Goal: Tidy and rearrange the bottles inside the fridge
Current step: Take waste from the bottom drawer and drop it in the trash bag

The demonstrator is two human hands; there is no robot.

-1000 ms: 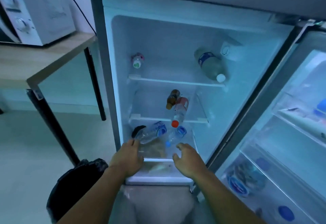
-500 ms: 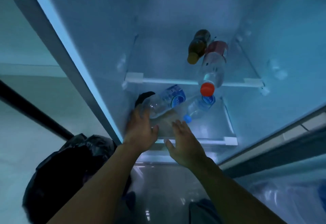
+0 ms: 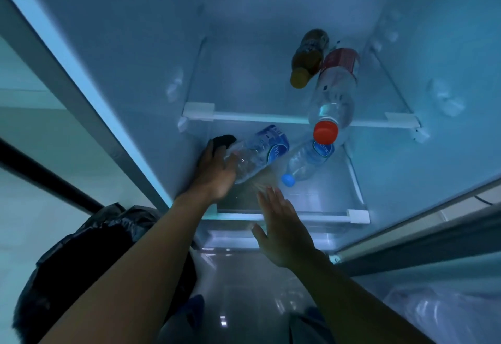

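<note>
On the lower glass shelf point(image 3: 320, 217) lie two clear water bottles. My left hand point(image 3: 217, 172) grips the neck end of the bigger blue-labelled bottle point(image 3: 260, 153), whose cap is hidden by my palm. A smaller bottle with a blue cap point(image 3: 303, 166) lies to its right, untouched. My right hand point(image 3: 282, 231) hovers flat with fingers spread, in front of the shelf edge, holding nothing. On the shelf above point(image 3: 257, 117) a red-capped clear bottle point(image 3: 333, 97) lies pointing out over the edge, with a brown bottle point(image 3: 307, 59) beside it.
A dark object point(image 3: 223, 140) sits at the back left of the lower shelf behind my left hand. A black bag point(image 3: 89, 257) stands on the floor at the left. The open fridge door point(image 3: 423, 238) is at the right. A drawer front point(image 3: 233, 238) lies below the shelf.
The view has closed in on the lower shelves. My left hand has wrapped around the bigger bottle's neck end. My right hand has drawn back a little from the shelf.
</note>
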